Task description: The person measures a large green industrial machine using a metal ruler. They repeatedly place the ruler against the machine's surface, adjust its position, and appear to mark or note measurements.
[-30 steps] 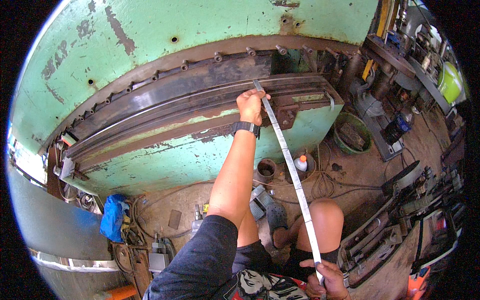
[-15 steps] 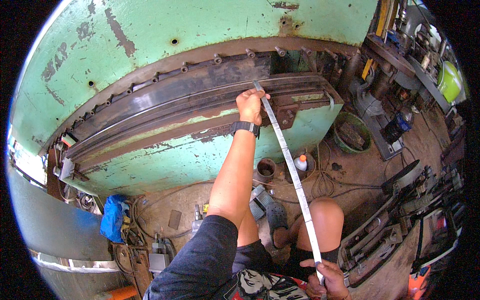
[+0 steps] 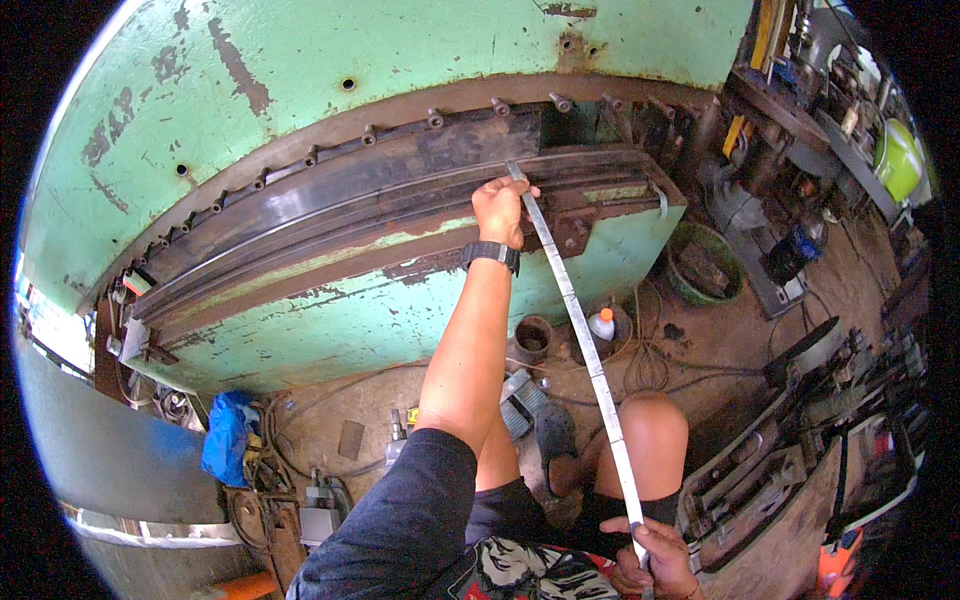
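Observation:
A long flat metal strip (image 3: 585,345) runs from the slot of a big green press machine (image 3: 400,300) down to my lap. My left hand (image 3: 503,208), with a black watch on the wrist, grips the strip's far end at the machine's dark steel jaws (image 3: 380,200). My right hand (image 3: 655,555) holds the strip's near end at the bottom edge of the view. My bare knee (image 3: 655,430) sits just under the strip.
A green bucket (image 3: 705,265) stands right of the machine. A white bottle (image 3: 601,323) and a rusty can (image 3: 532,335) sit on the dirt floor. Blue cloth (image 3: 225,440), cables and tools lie at lower left. Metal racks and parts crowd the right side.

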Motion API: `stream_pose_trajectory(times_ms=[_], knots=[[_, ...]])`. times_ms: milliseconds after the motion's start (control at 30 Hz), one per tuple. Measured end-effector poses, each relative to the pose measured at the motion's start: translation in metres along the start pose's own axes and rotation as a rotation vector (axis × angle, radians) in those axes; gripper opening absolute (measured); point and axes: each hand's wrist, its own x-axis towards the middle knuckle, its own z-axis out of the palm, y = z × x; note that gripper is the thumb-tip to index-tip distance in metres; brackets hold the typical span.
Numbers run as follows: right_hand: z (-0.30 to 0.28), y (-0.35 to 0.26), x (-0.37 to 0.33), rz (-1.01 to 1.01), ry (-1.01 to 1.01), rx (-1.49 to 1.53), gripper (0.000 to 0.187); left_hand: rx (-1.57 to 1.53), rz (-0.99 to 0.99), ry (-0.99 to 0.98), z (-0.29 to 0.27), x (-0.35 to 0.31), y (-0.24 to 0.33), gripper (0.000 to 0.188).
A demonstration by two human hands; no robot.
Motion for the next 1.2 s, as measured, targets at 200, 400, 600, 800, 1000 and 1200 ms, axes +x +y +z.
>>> stream_pose_trajectory(times_ms=[200, 400, 600, 800, 1000, 1200], knots=[[0.0033, 0.0032, 0.0001, 0.016, 0.006, 0.06, 0.045, -0.007, 0.025, -0.004, 0.0002, 0.0026, -0.0039, 0.003], [0.0018, 0.0011, -0.001, 0.024, -0.001, 0.053, 0.045, 0.025, -0.009, 0.002, 0.0003, 0.0017, -0.0028, 0.005], [0.002, -0.0016, -0.0025, 0.045, -0.005, 0.073, 0.045, 0.015, -0.009, 0.018, 0.0019, 0.0, -0.0009, 0.006], [-0.0007, -0.0002, -0.0009, 0.029, -0.011, 0.049, 0.044, 0.0, -0.004, 0.02, 0.0009, 0.001, -0.0026, 0.006], [-0.0057, 0.0027, 0.0009, -0.018, -0.043, 0.012, 0.045, 0.023, 0.041, 0.012, 0.0009, 0.0042, -0.0073, 0.004], [0.0009, -0.0029, -0.0015, 0.04, 0.002, 0.04, 0.046, 0.017, 0.047, 0.006, -0.0036, 0.0075, -0.009, 0.006]])
